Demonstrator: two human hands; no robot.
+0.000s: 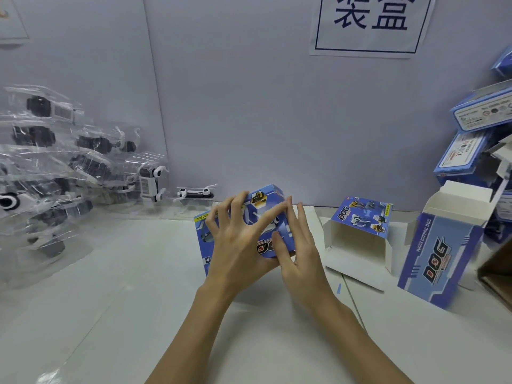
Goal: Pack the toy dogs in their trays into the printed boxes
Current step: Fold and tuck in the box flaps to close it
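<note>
A blue printed box (266,209) is held upright at the table's middle. My left hand (235,242) wraps round its front and left side, fingers curled over the top. My right hand (299,245) lies against its right side, fingers stretched up along the box face. Two open printed boxes stand to the right: one lying with its white inside showing (357,239), one upright with flaps open (440,253). Toy dogs in clear trays (55,167) are heaped at the left; a single toy dog in its tray (195,194) lies behind the held box.
More blue boxes (476,139) are stacked at the far right against the grey wall. A paper sign (371,23) hangs on the wall. A brown carton edge (498,267) shows at the right. The white table (138,300) stretches in front.
</note>
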